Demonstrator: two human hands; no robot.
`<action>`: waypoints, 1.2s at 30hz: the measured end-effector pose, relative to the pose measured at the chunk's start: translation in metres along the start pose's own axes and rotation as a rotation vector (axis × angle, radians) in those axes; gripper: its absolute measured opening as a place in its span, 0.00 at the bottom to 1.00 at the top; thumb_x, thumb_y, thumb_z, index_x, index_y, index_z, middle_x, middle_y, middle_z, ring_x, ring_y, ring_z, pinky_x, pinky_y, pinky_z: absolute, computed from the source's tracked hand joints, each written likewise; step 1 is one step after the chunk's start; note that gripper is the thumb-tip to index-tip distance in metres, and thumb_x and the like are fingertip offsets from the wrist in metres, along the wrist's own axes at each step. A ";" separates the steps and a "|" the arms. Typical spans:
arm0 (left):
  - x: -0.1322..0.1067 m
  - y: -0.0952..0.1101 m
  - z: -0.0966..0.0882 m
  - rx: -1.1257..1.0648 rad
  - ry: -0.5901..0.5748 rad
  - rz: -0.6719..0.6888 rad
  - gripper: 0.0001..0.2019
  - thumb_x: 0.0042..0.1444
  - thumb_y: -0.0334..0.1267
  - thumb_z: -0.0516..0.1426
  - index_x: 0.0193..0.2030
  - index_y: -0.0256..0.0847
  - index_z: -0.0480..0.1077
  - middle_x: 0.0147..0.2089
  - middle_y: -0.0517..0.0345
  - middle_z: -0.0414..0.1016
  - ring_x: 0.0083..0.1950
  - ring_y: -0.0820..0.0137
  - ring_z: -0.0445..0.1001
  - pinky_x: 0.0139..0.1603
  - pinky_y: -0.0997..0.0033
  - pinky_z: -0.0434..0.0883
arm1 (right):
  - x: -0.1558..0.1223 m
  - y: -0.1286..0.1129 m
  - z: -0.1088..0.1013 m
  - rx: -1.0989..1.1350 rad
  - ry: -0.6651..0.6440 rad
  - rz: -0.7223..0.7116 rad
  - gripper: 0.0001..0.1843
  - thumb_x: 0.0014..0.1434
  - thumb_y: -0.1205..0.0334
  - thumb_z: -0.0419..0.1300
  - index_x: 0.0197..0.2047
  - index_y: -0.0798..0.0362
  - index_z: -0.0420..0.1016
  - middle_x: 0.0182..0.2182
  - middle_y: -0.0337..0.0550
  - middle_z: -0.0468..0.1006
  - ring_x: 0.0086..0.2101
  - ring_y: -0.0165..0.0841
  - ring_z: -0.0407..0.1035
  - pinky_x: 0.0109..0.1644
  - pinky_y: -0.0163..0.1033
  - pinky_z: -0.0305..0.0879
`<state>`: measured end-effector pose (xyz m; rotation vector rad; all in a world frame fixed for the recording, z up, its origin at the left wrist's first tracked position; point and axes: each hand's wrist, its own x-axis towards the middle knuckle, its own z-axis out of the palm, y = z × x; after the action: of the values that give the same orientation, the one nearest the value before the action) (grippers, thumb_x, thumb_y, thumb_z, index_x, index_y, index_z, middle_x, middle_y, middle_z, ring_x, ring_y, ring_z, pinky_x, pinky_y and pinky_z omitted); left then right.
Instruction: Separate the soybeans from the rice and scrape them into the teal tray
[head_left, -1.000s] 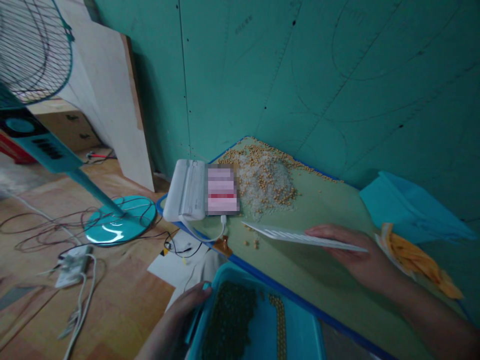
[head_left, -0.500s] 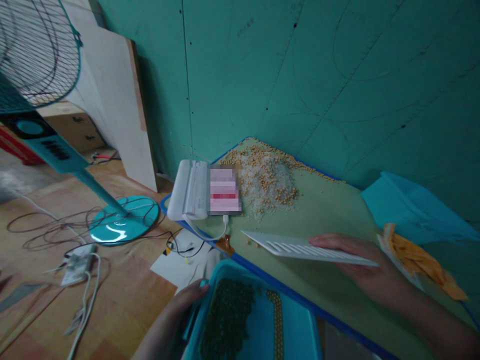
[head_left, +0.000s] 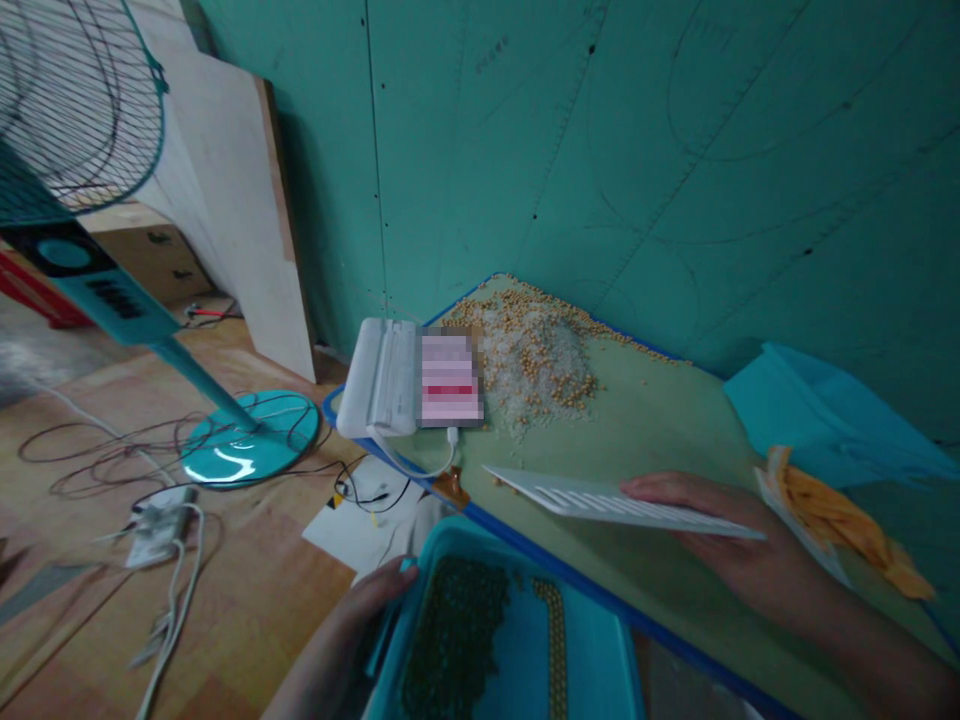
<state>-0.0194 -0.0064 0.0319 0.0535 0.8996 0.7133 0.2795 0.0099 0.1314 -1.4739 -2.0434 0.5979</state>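
Panel [head_left: 585, 503], white and slotted, was gripped by its end in the right hand [head_left: 739, 550], with the fingers along its far edge. The panel extended left from that hand, nearly edge-on and slightly tilted, over the table [head_left: 652, 440]. The left hand [head_left: 367, 605] lay at the left rim of the blue tray [head_left: 525, 665]; its thumb met the rim, but whether its fingers were closed on it could not be told. Directly right of the left hand, the tray contained a dark green mass [head_left: 454, 635] and, farther right, a row of yellow beads [head_left: 556, 650].

Step in hand, as judged: holding the panel out above the table with the tray attended on the left. From this pose, the next move called for a firm right wrist, because the panel was supported at one end only, and for clearance above the mixed heap [head_left: 532, 365] ahead and left of the right hand.

Limits of view: the right palm's contact with the panel was mostly hidden, as was anything under the panel apart from a few loose beads at its left tip. The tray's near end was cut off below the left hand. The green mass was too dark to identify, and the phone [head_left: 450, 380] display was pixelated.
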 end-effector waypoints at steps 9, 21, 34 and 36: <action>0.000 0.001 0.002 -0.010 -0.034 0.026 0.10 0.52 0.35 0.56 0.39 0.38 0.76 0.31 0.59 0.83 0.39 0.60 0.78 0.50 0.63 0.68 | 0.000 -0.008 0.002 -0.059 0.062 0.164 0.10 0.51 0.54 0.58 0.31 0.47 0.79 0.29 0.41 0.80 0.31 0.37 0.74 0.37 0.35 0.71; 0.001 0.001 -0.002 0.001 -0.011 -0.020 0.11 0.51 0.36 0.57 0.40 0.38 0.76 0.28 0.57 0.83 0.34 0.58 0.79 0.44 0.58 0.72 | 0.003 -0.016 0.006 -0.092 0.011 0.183 0.13 0.52 0.51 0.56 0.30 0.48 0.79 0.29 0.40 0.80 0.30 0.38 0.74 0.36 0.36 0.72; -0.001 0.003 -0.001 -0.033 0.003 0.014 0.09 0.50 0.36 0.58 0.37 0.39 0.77 0.29 0.61 0.83 0.34 0.62 0.79 0.47 0.65 0.70 | -0.006 -0.014 0.008 -0.091 -0.030 0.114 0.10 0.53 0.55 0.57 0.34 0.45 0.78 0.31 0.39 0.80 0.31 0.36 0.75 0.36 0.34 0.72; 0.000 0.003 -0.001 -0.027 0.052 0.011 0.09 0.49 0.37 0.59 0.36 0.39 0.77 0.26 0.62 0.82 0.30 0.61 0.79 0.43 0.64 0.73 | -0.007 -0.016 0.008 -0.080 -0.036 0.102 0.10 0.53 0.55 0.57 0.34 0.45 0.79 0.31 0.39 0.80 0.31 0.35 0.75 0.36 0.33 0.72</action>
<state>-0.0220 -0.0046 0.0321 0.0155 0.9398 0.7398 0.2647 -0.0015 0.1342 -1.6328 -2.0499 0.5933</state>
